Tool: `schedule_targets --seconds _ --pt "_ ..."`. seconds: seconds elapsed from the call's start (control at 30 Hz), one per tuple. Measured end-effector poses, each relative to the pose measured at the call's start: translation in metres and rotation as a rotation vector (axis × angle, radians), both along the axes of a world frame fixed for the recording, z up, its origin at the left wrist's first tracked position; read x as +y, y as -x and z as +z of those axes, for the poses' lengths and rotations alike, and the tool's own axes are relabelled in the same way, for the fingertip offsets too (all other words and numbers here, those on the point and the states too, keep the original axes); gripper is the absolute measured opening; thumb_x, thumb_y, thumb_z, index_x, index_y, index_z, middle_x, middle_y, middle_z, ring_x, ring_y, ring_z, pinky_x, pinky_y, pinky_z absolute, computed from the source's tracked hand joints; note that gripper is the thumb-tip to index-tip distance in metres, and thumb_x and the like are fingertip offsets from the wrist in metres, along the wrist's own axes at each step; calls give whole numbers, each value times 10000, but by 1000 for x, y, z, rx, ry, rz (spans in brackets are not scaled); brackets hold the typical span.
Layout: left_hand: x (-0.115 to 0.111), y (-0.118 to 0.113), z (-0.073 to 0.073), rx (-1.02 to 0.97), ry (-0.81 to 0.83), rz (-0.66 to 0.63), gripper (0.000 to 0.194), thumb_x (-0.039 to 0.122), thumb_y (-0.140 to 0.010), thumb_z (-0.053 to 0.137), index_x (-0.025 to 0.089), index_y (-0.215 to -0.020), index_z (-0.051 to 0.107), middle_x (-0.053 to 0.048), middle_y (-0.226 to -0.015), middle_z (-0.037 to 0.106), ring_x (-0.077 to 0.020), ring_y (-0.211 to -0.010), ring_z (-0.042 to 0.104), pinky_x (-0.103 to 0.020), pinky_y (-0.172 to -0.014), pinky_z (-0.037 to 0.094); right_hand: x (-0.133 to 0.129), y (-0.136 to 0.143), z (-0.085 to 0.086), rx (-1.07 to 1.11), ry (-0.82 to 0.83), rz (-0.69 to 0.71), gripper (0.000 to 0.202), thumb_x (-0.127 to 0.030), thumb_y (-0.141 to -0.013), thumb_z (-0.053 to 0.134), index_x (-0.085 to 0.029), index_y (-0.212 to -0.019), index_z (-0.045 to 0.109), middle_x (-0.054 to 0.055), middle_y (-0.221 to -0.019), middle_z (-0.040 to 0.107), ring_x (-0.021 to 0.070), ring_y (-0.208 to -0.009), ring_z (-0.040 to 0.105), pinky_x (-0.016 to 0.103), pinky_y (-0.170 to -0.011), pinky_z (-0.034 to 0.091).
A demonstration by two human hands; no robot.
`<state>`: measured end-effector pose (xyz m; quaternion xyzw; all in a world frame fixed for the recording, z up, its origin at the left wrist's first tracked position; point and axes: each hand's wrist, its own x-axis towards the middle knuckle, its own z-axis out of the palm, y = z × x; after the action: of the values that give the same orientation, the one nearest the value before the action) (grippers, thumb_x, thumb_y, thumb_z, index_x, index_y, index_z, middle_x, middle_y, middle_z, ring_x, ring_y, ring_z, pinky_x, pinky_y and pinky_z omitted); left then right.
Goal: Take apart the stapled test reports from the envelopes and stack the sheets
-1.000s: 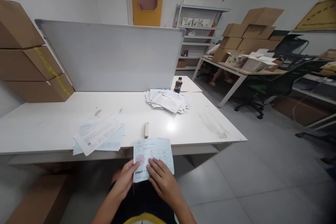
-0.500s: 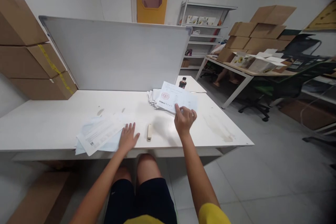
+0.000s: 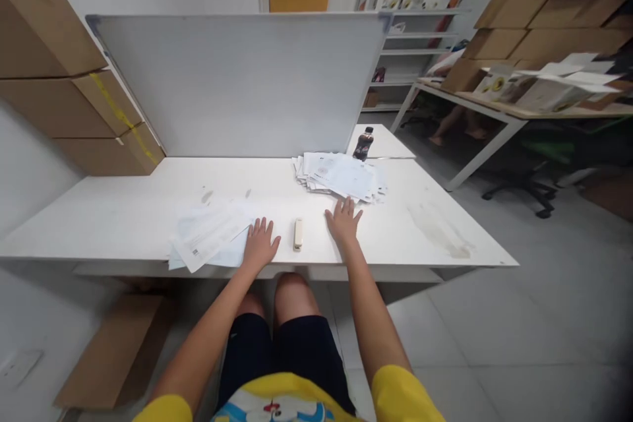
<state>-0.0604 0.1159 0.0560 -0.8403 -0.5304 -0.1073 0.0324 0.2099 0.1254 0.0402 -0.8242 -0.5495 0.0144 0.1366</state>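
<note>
At the surface's (image 3: 109,224) near side, left hand (image 3: 260,249): fingers apart, grip holding nothing, at the right edge of the loose sheets (image 3: 208,237).
Loose sheets: at least two, overlapping; probably the share left.
Stapler (image 3: 297,235): one, between the hands, untouched.
Right hand (image 3: 343,225): fingers apart, grip empty, just before the pile (image 3: 341,175).
Pile: one; probably the done share, papers too blurred to count.
Bottle (image 3: 363,144): one, behind it.

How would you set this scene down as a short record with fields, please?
Left hand: open, fingers spread, at the right edge of the loose papers
Right hand: open, fingers spread, just in front of the paper pile
Between the hands: small cream object, likely a stapler
Behind paper pile: dark bottle
Back of table: whiteboard
Back left: stacked cardboard boxes
</note>
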Motion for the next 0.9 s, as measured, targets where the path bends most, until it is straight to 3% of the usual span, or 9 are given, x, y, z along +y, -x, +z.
schedule_targets --seconds 0.13,0.23,0.3,0.37,0.43,0.53,0.67,0.73,0.9 --pt "-1 13 18 12 -2 -111 474 316 -921 357 124 -1330 503 -118 -1405 486 -285 -1371 318 -434 -1110 260 -30 4 1 70 132 55 658 -488 -941 136 -114 -1481 179 157 -1569 61 293 -1437 57 603 -1095 60" --pt "-5 45 25 -50 -56 81 554 373 -907 378 82 -1375 435 -147 -1455 410 -324 -1407 219 -496 -1126 203 -66 12 -2 88 86 77 633 -465 -942 184 -112 -1464 246 152 -1556 155 287 -1429 129 581 -1107 96" --pt "-16 72 22 -37 6 205 682 454 -879 418 17 -1400 366 -213 -1486 322 -370 -1403 200 -539 -1113 203 -99 23 -10 141 -68 92 591 -447 -938 221 -110 -1390 401 160 -1502 316 281 -1397 244 549 -1113 141" --pt "-36 94 13 9 84 171 724 485 -869 426 15 -1413 340 -221 -1498 285 -367 -1401 210 -534 -1115 206 -136 39 -21 270 -319 114 527 -421 -938 234 -135 -1204 589 159 -1333 542 269 -1293 422 507 -1092 236" --pt "-61 108 4 36 76 72 723 501 -869 426 67 -1437 316 -184 -1513 273 -337 -1411 201 -519 -1132 177 -170 62 -32 455 -529 146 485 -404 -940 252 -171 -1019 671 139 -1065 685 258 -1097 578 470 -1003 365" --pt "-96 114 -4 36 15 -37 764 522 -844 474 124 -1464 272 -141 -1531 248 -322 -1422 168 -531 -1142 140 -202 106 -42 848 -472 251 394 -434 -912 374 -207 -833 686 97 -864 704 242 -890 634 393 -851 470" --pt "-117 115 0 5 -3 -102 530 224 -893 392 196 -1422 381 -79 -1486 370 -270 -1400 265 -507 -1136 202 -200 162 -41 1371 -235 245 415 -555 -830 492 -206 -718 686 82 -792 707 237 -800 645 362 -787 499" --pt "-120 118 4 -32 -23 -160 543 76 -863 315 214 -1365 470 -59 -1410 485 -234 -1347 377 -473 -1124 251 -188 180 -36 1597 -136 251 436 -608 -770 553 -197 -784 696 83 -813 714 237 -794 652 361 -769 510" --pt "-131 124 4 -158 -111 -340 490 56 -870 322 233 -1240 589 -63 -1241 636 -193 -1202 541 -439 -1083 335 -166 198 -8 1950 25 303 526 -623 -773 553 -227 -1110 630 86 -1085 690 244 -914 660 353 -734 532"
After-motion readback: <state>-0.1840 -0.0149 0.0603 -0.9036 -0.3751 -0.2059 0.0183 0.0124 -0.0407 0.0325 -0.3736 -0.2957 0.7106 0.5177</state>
